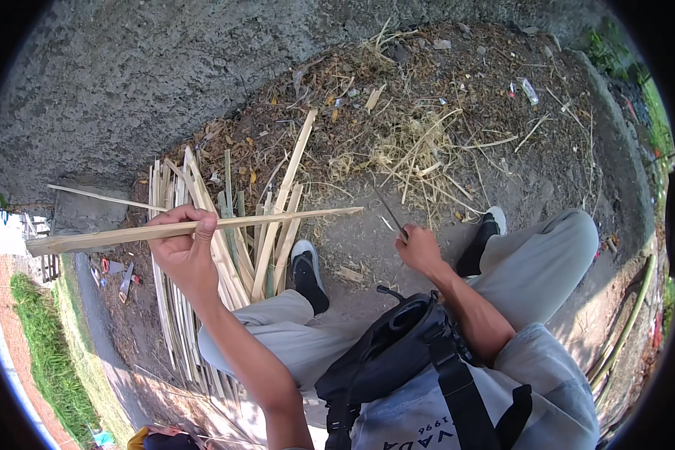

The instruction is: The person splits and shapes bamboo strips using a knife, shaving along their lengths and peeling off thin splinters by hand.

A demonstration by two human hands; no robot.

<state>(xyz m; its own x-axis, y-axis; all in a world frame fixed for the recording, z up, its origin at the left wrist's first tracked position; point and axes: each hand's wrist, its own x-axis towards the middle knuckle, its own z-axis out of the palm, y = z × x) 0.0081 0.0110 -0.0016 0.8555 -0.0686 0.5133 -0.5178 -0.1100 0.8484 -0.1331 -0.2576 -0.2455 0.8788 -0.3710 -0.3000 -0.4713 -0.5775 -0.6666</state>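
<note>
My left hand (181, 247) is closed around a long pale bamboo strip (277, 218) and holds it roughly level, its pointed tip reaching toward the right. My right hand (420, 247) grips a thin dark knife (391, 214) whose blade points up and left, a short way from the strip's tip. I am seated with grey trousers and black shoes with white soles (306, 274) on the dirt. A black bag (397, 349) hangs across my chest.
A pile of split bamboo strips (195, 300) lies on the ground under my left arm. Shavings and dry fibres (412, 150) litter the dirt ahead. A rough concrete wall (165, 75) rises behind. A low concrete curb (622, 150) and long bamboo pole (626, 322) lie at the right.
</note>
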